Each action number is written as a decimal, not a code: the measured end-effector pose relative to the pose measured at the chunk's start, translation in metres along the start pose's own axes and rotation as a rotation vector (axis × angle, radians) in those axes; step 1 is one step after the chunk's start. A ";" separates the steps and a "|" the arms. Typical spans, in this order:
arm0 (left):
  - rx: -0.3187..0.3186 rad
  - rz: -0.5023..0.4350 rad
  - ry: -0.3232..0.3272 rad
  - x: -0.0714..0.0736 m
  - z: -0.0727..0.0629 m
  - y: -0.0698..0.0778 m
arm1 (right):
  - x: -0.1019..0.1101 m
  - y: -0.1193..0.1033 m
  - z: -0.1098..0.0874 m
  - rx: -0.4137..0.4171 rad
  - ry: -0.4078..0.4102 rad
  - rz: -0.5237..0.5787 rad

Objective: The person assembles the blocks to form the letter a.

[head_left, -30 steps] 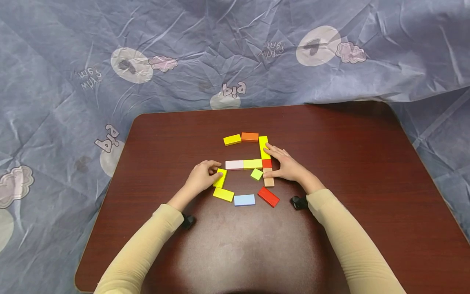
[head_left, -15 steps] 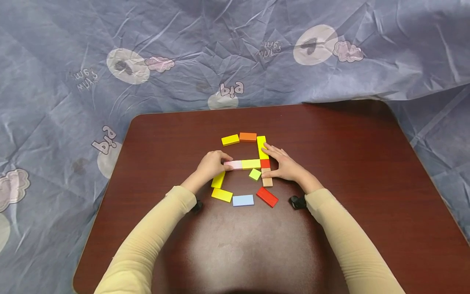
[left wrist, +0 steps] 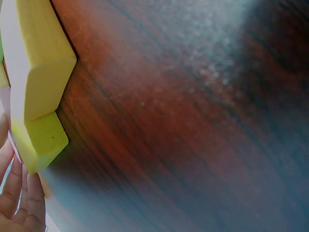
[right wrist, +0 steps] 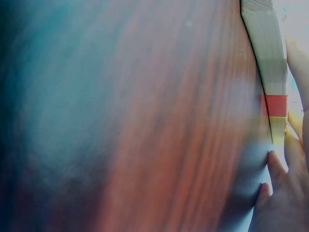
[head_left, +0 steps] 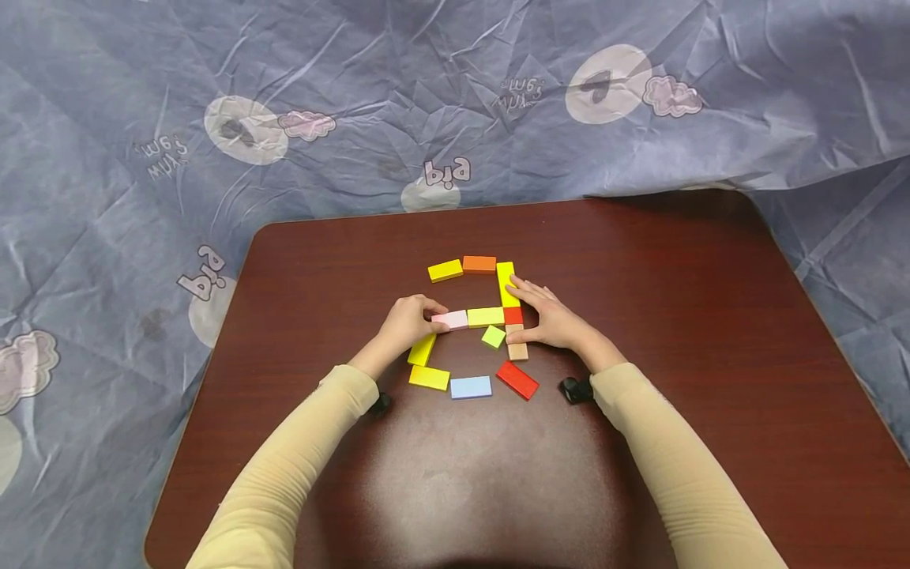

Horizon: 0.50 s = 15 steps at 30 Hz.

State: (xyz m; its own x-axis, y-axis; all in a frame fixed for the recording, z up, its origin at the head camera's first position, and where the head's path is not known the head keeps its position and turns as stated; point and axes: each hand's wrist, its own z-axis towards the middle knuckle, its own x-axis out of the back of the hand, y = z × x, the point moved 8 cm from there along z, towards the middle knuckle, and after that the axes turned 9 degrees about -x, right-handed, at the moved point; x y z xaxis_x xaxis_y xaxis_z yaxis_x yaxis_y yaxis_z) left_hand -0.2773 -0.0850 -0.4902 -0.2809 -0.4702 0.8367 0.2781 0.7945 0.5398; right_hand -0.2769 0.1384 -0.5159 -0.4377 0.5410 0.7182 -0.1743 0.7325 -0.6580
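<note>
In the head view my left hand (head_left: 404, 325) pinches the left end of a pink block (head_left: 453, 320) between thumb and fingers. That block lines up with a yellow-green block (head_left: 486, 318), which meets a small red block (head_left: 513, 316). My right hand (head_left: 558, 322) spreads its straight fingers along the right-hand column. Fingertips rest on the long yellow block (head_left: 505, 275), and the thumb is at the wooden blocks (head_left: 517, 352). A lime square block (head_left: 494, 337) lies inside the outline. Below my left hand is a slanted yellow block (head_left: 423, 350), partly covered by it.
A yellow block (head_left: 445, 271) and an orange block (head_left: 479, 264) form the far row. Nearer lie a yellow block (head_left: 430, 378), a light blue block (head_left: 471, 387) and a red block (head_left: 517, 380). All are on a dark brown table (head_left: 682, 316), with a printed grey-blue cloth (head_left: 355, 95) behind.
My left hand has left the slanted yellow block and moved right and away from me to the pink block, which now sits slightly tilted. My right hand has stayed in place.
</note>
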 end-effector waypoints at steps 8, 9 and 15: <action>-0.003 -0.025 0.016 0.001 -0.002 -0.001 | 0.000 -0.001 0.000 -0.004 -0.005 -0.001; -0.003 -0.028 0.016 0.001 -0.002 -0.001 | 0.000 -0.001 0.000 -0.004 -0.005 -0.001; 0.002 -0.076 0.009 0.001 -0.003 -0.002 | 0.000 -0.001 0.000 -0.006 0.000 0.000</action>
State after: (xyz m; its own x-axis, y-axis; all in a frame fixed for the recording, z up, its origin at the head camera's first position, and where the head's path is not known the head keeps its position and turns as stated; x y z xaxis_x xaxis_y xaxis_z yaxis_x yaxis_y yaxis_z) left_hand -0.2750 -0.0881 -0.4905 -0.2928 -0.5328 0.7940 0.2544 0.7570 0.6018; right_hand -0.2770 0.1372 -0.5154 -0.4379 0.5409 0.7181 -0.1694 0.7348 -0.6568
